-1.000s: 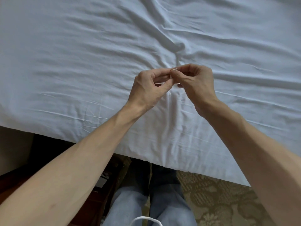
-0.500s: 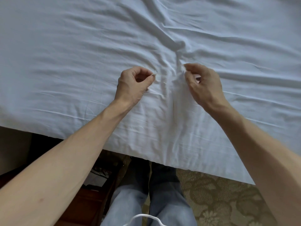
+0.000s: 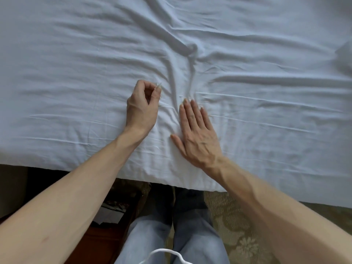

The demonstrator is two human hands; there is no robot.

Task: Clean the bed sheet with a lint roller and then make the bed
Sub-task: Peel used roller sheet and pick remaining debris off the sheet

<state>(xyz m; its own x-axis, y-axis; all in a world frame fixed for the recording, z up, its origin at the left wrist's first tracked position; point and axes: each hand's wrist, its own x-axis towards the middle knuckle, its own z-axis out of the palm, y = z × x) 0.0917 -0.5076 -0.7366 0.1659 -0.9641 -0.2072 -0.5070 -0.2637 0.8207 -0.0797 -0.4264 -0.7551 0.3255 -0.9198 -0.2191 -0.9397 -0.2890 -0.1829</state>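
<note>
The pale blue-white bed sheet [image 3: 76,63] covers the bed, with creases that meet in a bunched fold [image 3: 187,49] near the middle. My left hand [image 3: 142,109] rests on the sheet with its fingers curled, thumb and forefinger pinched on what looks like a tiny pale bit of lint [image 3: 159,85]. My right hand [image 3: 198,134] lies flat on the sheet just to its right, fingers straight and together, pressing the cloth near the bed's front edge. No lint roller is in view.
The sheet's front edge [image 3: 133,173] hangs over the bedside. Below it are my legs in jeans [image 3: 171,235], a patterned carpet [image 3: 238,225], dark wooden furniture [image 3: 102,239] at the lower left, and a white cord loop [image 3: 163,252] at the bottom.
My hands, pinched together above the sheet a second ago, have parted. The left moved left and stayed curled. The right opened and came down flat on the sheet.
</note>
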